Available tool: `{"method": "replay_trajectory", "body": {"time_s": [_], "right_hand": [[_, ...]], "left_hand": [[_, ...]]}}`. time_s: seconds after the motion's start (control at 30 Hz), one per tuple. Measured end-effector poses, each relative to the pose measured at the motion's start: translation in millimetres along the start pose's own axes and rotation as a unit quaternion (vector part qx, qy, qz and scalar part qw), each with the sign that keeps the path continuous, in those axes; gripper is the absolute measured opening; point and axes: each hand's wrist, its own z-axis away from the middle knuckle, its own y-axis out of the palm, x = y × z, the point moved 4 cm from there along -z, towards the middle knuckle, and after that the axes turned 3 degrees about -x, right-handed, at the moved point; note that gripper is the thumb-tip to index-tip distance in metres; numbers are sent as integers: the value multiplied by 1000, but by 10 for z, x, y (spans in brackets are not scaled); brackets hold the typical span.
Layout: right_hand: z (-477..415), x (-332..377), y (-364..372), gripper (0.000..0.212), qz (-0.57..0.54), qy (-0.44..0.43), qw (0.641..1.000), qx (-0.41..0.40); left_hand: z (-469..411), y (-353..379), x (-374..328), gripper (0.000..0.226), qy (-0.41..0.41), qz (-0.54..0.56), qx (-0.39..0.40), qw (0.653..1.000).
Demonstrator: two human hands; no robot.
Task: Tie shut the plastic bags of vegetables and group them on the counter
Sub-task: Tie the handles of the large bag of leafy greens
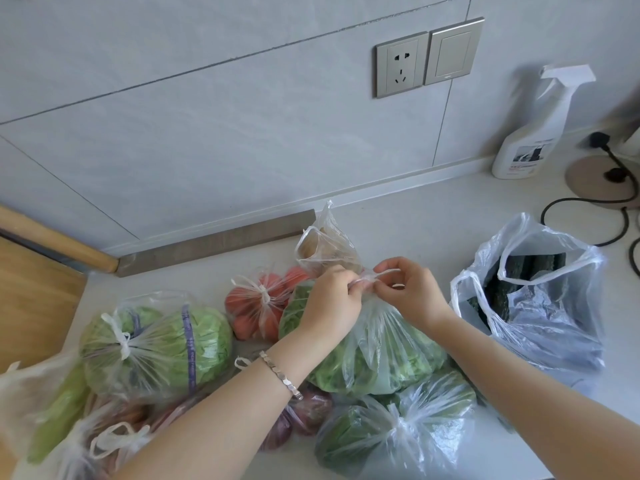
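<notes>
The thin handles [367,279] could slip out of the fingers before the knot got tight, I thought, and then the bag would fall open. A hard pull might also rip the plastic, because it looked very thin. The bag was fat and round, so it could roll off the pile too.

The bag of greens [377,351] sat on the counter [433,216], straight below the wall socket [401,65]. It was see-through and crinkly, stuffed full of green leaves, with its top pulled up into a tight bunch. The left hand [329,303] had its fingers curled round one handle. The right hand [412,296] pinched a small loop of the other handle between thumb and finger. Both hands were touching at the top of the bag.

Below and left of the socket lay a tied tomato bag [258,306]. Below and right of the socket stood an open bag [533,299] with something dark green inside, not tied yet.
</notes>
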Motion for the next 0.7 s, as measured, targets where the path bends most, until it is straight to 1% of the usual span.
{"method": "replay_trajectory", "body": {"time_s": [0.07,0.13,0.17,0.23,0.27,0.33,0.37,0.43,0.5,0.57,0.6,0.67,0.7], "right_hand": [[-11,-49,-15,20,-62,47,997,29],[-12,-94,24,23,-148,100,980,86],[-13,-107,39,26,-173,114,972,111],[-13,-104,23,34,-178,98,969,142],[-3,-88,10,38,-167,77,971,154],[33,-56,0,39,-109,17,983,144],[39,-49,0,36,-63,-23,990,121],[47,-32,19,25,39,-95,992,72],[76,12,43,17,144,-187,971,35],[103,-5,67,13,224,-268,937,18],[107,-16,67,16,248,-278,928,7],[79,-29,48,22,275,-271,922,-8],[72,-20,51,24,284,-273,919,8]], "left_hand": [[-6,26,31,23,-1,3,20,1000],[-16,36,57,22,-15,23,41,999],[-21,37,67,22,-23,34,49,998],[-38,51,92,23,-45,65,69,994],[-40,51,103,24,-72,94,85,989],[-19,69,124,23,-148,168,132,966],[-7,80,136,21,-175,196,148,953],[-2,82,141,18,-197,219,157,943],[-11,71,138,20,-205,223,154,940],[-10,54,118,18,-203,213,156,943],[-2,41,104,19,-202,205,156,945],[11,37,95,25,-198,198,152,948],[22,32,98,26,-198,199,147,948]]}}
